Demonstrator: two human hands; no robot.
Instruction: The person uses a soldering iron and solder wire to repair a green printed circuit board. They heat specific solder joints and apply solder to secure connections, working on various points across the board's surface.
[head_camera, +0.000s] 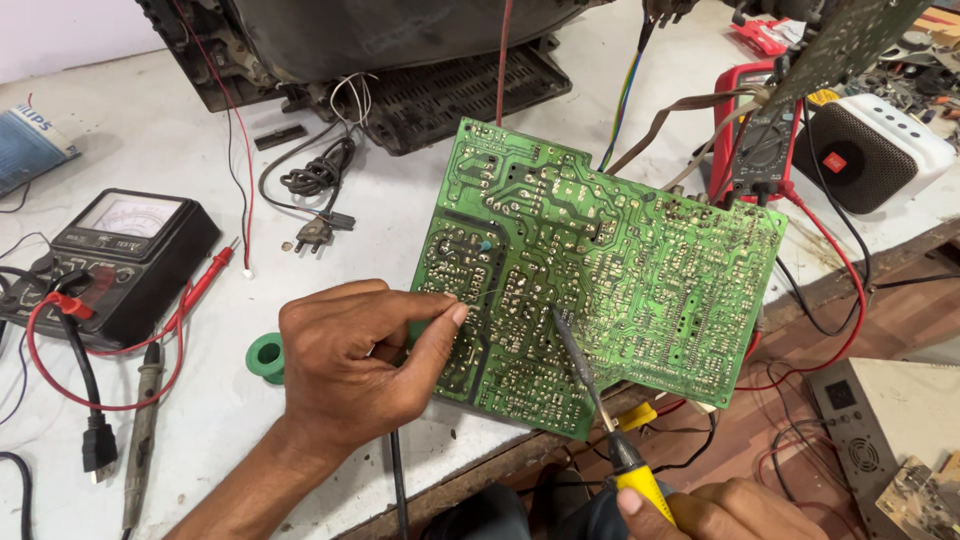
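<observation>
Board, green printed circuit type (610, 270), solder side up, propped tilted at the white bench's (200, 130) front edge so its joints face you. Your left hand (350, 365) pinches a thin solder wire (480, 297) over the board's left portion, fingers narrowly closed. Your right hand (730, 510), below the board, closes around the yellow-handled soldering iron (600, 400), tip resting on the board's lower middle. Left of the board: small green solder spool (266, 358), black analogue meter (120, 255). Behind its right corner: red digital multimeter (755, 140).
</observation>
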